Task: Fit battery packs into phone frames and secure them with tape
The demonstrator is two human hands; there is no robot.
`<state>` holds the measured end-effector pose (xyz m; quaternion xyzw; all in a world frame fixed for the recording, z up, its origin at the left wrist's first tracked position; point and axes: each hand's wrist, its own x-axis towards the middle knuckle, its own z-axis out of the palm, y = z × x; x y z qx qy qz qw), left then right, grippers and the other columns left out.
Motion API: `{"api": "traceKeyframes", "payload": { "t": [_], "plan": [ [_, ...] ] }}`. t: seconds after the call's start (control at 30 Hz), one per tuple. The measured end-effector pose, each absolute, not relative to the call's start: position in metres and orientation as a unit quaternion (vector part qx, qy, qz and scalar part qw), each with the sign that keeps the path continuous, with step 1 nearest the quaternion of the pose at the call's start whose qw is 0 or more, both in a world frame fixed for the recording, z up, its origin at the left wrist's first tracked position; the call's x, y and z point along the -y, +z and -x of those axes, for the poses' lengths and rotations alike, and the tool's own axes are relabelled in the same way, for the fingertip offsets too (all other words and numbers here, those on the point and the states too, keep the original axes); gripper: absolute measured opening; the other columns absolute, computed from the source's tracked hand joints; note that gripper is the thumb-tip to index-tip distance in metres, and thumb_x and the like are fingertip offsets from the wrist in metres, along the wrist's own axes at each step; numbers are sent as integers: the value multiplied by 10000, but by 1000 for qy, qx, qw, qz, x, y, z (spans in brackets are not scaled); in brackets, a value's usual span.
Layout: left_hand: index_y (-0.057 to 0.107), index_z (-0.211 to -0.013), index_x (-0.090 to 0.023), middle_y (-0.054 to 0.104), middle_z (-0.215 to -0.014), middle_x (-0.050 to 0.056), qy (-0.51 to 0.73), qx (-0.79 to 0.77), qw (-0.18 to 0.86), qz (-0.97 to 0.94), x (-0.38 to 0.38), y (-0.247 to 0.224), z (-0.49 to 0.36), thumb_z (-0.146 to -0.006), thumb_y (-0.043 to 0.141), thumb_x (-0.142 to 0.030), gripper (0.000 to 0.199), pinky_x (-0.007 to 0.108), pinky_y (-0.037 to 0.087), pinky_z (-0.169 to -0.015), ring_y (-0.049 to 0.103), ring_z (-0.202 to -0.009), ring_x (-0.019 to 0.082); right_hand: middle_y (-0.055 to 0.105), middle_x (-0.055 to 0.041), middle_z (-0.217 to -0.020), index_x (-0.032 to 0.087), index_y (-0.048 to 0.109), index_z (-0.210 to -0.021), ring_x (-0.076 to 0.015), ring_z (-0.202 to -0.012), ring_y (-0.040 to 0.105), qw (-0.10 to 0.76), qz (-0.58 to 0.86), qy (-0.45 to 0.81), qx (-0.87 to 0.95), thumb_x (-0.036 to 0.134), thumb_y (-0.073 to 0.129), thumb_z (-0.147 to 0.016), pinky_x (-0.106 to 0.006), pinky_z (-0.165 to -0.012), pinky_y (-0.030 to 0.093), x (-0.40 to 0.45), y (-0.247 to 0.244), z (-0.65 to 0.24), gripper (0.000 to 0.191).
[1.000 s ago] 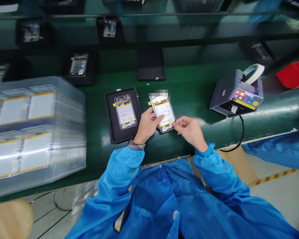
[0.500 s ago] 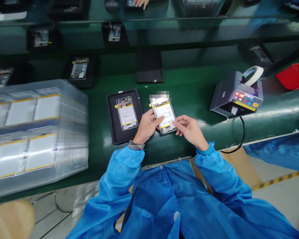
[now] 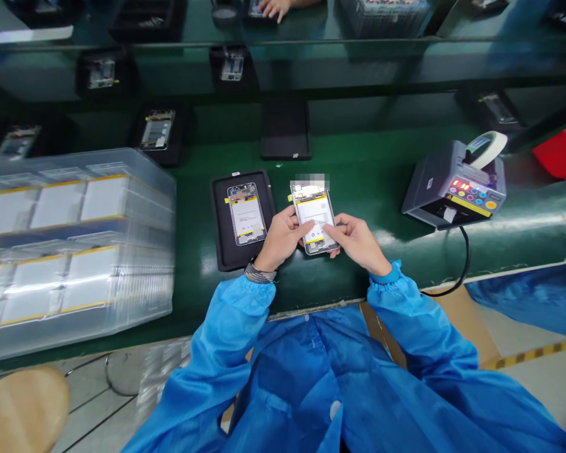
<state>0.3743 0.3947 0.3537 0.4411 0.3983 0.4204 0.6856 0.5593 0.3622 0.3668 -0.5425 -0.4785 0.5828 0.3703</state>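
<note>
An opened smartphone [image 3: 315,211], with its white battery and circuit board showing, is held just above the green bench. My left hand [image 3: 283,236] grips its left edge, the thumb lying over the battery. On the other side my right hand [image 3: 356,239] holds the right edge, its thumb pressed on the lower part of the battery. The fingers beneath the phone are mostly hidden. Close to my left hand, a second opened phone [image 3: 246,217] lies in a black tray [image 3: 226,255].
Stacked clear plastic trays [image 3: 167,251] with white batteries fill the left. A tape dispenser [image 3: 424,189] with a tape roll stands at right, near a red bin [image 3: 561,154]. Behind lie another black tray [image 3: 285,129] and several opened phones. A co-worker's hand [image 3: 276,7] shows at the top.
My right thumb has moved left, further in over the battery of the held phone. My left hand keeps its grip. The whole view has shifted slightly.
</note>
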Motion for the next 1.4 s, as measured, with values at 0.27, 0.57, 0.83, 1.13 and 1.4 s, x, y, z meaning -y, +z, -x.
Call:
{"api": "traceKeyframes", "payload": {
  "t": [0.27, 0.57, 0.83, 1.13, 1.4],
  "plan": [
    [630, -1210, -120, 783, -1024, 132, 442, -409, 660, -448, -398, 355, -367, -724, 875, -450, 637, 228, 481, -497, 719, -687, 204, 738, -29, -709, 197, 509, -873, -128, -462, 625, 349, 524, 574, 523, 715, 724, -783, -217, -411, 516, -374, 369, -554, 568],
    [643, -1191, -130, 773, -1094, 143, 472, -432, 624, -449, -404, 358, -357, -705, 891, -437, 626, 282, 559, -612, 751, -814, 251, 699, 5, -654, 209, 461, -893, -121, -435, 592, 322, 479, 587, 568, 542, 738, -816, -200, -372, 473, -394, 368, -547, 439],
    [639, -1205, -120, 774, -1086, 143, 454, -452, 612, -463, -421, 375, -354, -690, 909, -381, 637, 299, 583, -681, 759, -858, 260, 655, 48, -641, 215, 446, -968, -114, -454, 574, 334, 408, 624, 576, 327, 710, -832, -197, -387, 468, -405, 369, -549, 318],
    [630, -1174, -128, 778, -1020, 139, 340, -462, 616, -540, -462, 401, -365, -658, 922, -345, 631, 328, 589, -707, 757, -846, 275, 653, 47, -642, 225, 453, -971, -132, -455, 597, 414, 464, 582, 524, 382, 604, -933, -199, -380, 429, -414, 358, -550, 221],
    [594, -1031, -121, 749, -870, 98, 296, -670, 423, -534, -625, 402, -352, -734, 887, -310, 458, 338, 598, -742, 728, -798, 218, 702, 3, -763, 206, 580, -1098, -171, -709, 671, 342, 568, 411, 625, 338, 549, -1009, -257, -637, 406, -429, 338, -558, 163]
  ]
}}
